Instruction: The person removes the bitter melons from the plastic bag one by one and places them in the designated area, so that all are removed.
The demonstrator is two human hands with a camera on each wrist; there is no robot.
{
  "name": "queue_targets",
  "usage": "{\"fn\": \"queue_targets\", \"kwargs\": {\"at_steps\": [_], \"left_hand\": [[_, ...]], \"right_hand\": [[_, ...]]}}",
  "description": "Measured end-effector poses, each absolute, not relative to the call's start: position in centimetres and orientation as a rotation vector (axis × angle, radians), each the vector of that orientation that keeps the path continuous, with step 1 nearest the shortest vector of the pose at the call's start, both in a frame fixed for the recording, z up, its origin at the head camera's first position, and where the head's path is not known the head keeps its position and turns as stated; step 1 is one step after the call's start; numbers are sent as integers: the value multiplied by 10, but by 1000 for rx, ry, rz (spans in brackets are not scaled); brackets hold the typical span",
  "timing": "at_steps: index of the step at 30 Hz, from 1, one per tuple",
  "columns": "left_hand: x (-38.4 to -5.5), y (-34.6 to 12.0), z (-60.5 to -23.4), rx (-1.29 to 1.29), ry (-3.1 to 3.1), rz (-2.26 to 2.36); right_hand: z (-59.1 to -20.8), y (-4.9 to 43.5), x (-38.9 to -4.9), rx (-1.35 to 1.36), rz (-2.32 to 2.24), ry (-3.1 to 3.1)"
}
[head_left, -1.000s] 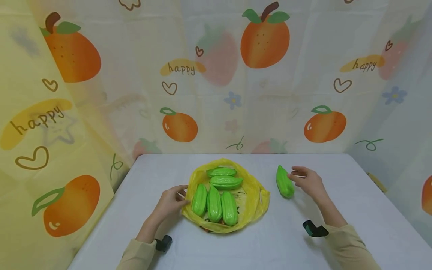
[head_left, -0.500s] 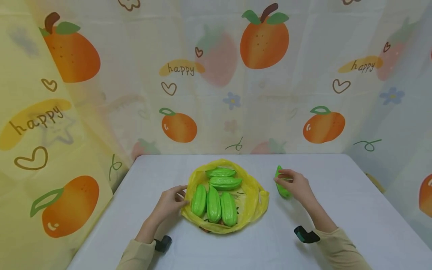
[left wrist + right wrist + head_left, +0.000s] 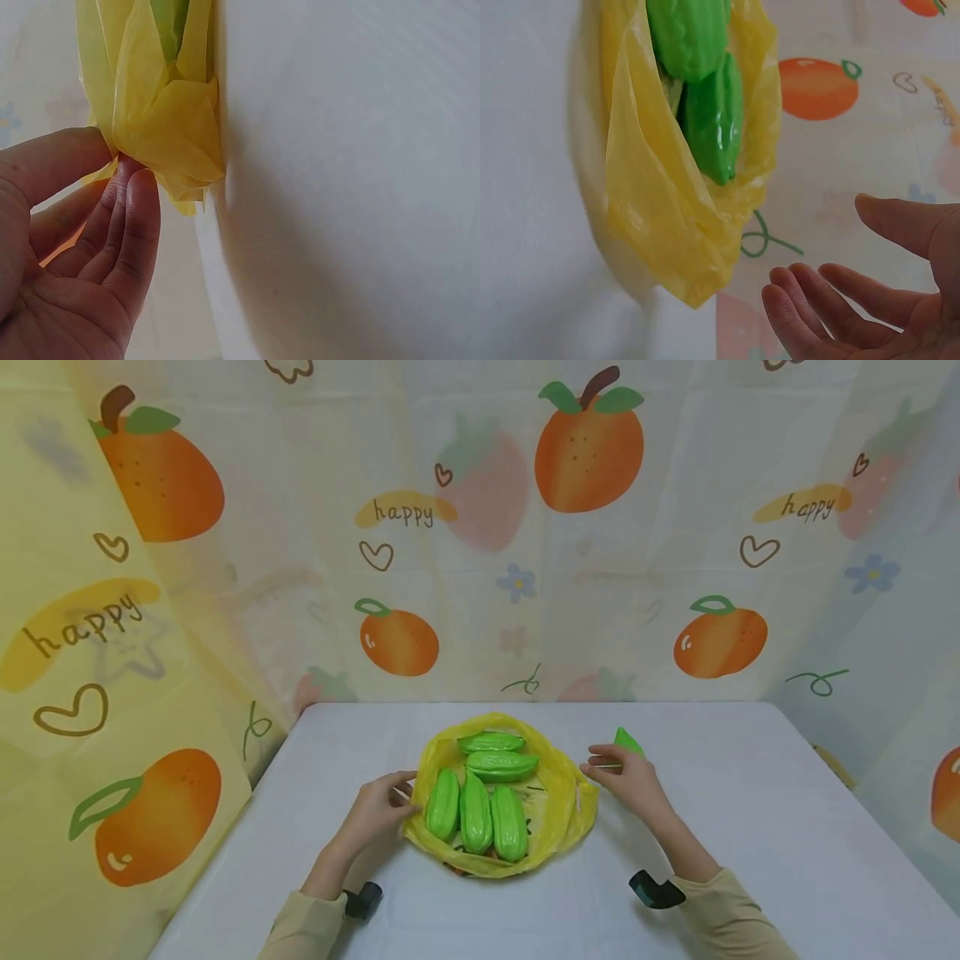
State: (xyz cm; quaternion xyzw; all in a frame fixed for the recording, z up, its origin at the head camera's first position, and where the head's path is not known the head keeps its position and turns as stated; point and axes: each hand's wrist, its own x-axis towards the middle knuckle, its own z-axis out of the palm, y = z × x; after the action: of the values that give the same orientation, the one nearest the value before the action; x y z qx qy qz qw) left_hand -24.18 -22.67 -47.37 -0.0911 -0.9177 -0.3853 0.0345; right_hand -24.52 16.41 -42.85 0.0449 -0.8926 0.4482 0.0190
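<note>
A yellow plastic bag [image 3: 555, 835] lies with its mouth spread wide, and several green bitter melons [image 3: 476, 814] rest inside it. My left hand [image 3: 381, 808] pinches the bag's left rim between thumb and fingers; the left wrist view shows the bunched yellow film [image 3: 176, 135] at the fingertips. At the bag's right edge, my right hand [image 3: 628, 781] reaches out with thumb and fingers apart, holding nothing in the right wrist view, where a small gap separates it from the bag. One more bitter melon [image 3: 627, 740] lies on the table, mostly hidden behind the right hand.
A white table [image 3: 525, 918] carries everything. A fruit-print cloth [image 3: 480, 602] hangs behind it and continues down the left and right sides. Small dark devices are worn at the left wrist [image 3: 364, 902] and the right wrist [image 3: 657, 890].
My right hand has moved left, passing in front of the loose bitter melon to the bag's right edge. The left hand and the bag have stayed put.
</note>
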Motion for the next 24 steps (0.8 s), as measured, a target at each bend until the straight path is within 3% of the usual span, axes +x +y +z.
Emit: {"fn": "queue_targets", "kwargs": {"at_steps": [24], "left_hand": [[-241,-226,-472,-271,-2826,-1182]], "right_hand": [[-445,120,-240,201,1512,-2739]]}}
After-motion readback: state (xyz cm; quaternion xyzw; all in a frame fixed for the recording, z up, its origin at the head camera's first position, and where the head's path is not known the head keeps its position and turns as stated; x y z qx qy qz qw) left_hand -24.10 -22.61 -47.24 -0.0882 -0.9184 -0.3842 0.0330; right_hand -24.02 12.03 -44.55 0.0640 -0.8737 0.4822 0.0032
